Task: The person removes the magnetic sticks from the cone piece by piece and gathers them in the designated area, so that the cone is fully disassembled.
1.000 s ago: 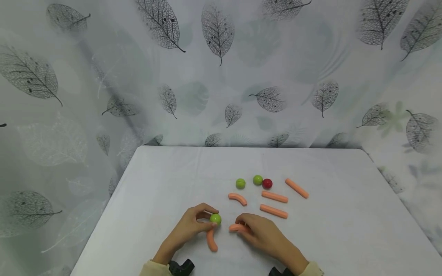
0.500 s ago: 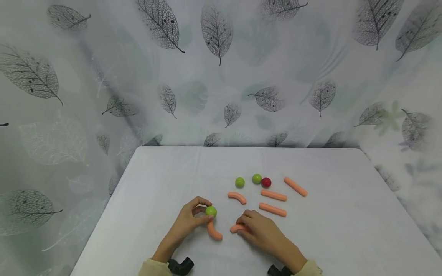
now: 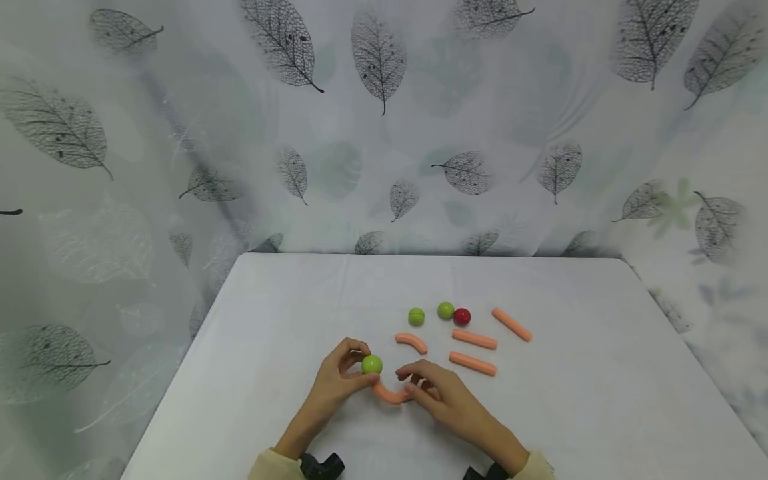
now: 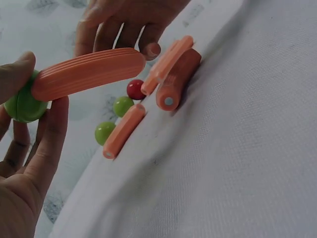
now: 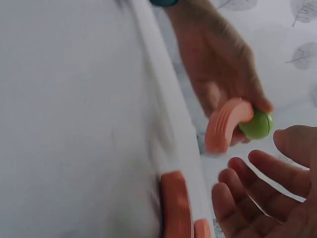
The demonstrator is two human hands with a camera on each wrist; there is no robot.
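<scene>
My left hand [image 3: 337,380] pinches a green ball [image 3: 372,365] between thumb and fingers. A curved orange rod [image 3: 389,395] with ridges along it sticks out from the ball, held up off the table in the left wrist view. My right hand [image 3: 450,397] hovers beside the rod's free end. Its fingers [image 5: 237,196] are spread and loosely bent, with nothing between them in the right wrist view. Under the right hand another orange rod [image 4: 179,82] lies on the white cloth, its end showing a pale round spot; in the head view the hand hides it.
Farther back on the table [image 3: 288,300] lie two green balls [image 3: 417,317] and a red ball [image 3: 462,317]. A short curved orange rod [image 3: 411,343] and several straight orange rods [image 3: 474,339] lie nearby. A leaf-patterned curtain [image 3: 378,133] hangs behind.
The left hand has raised and turned the ball and rod, so the free end swings from pointing toward me to pointing right. The right hand has let go of its orange rod and opened.
</scene>
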